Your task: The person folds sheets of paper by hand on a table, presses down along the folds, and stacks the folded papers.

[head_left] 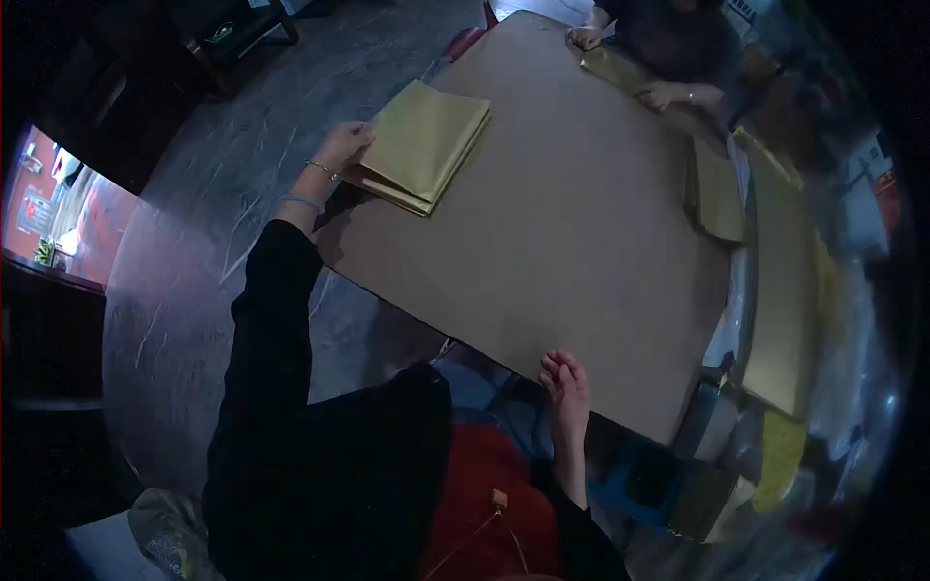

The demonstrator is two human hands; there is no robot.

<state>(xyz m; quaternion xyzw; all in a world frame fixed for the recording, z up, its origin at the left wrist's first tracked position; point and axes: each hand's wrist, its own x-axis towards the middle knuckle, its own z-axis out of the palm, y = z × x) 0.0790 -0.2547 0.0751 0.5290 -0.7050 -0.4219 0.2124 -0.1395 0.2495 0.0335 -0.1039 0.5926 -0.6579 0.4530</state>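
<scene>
My left hand (344,145) reaches out to the far left edge of the brown table and pinches the side of a stack of yellow-gold folded paper sheets (426,140). The stack lies flat on the tabletop, with its top sheet creased and slightly lifted at the layers. Near the front edge of the table, my right hand (567,378) has its fingers loosely curled in, and nothing shows in them. No paper lies close to that hand.
Across the brown table (581,242), another person (668,48) handles a gold paper sheet (617,70). More gold paper (717,189) lies at the right edge, beside a long gold sheet stack (780,281). Boxes (707,421) stand off the near right corner.
</scene>
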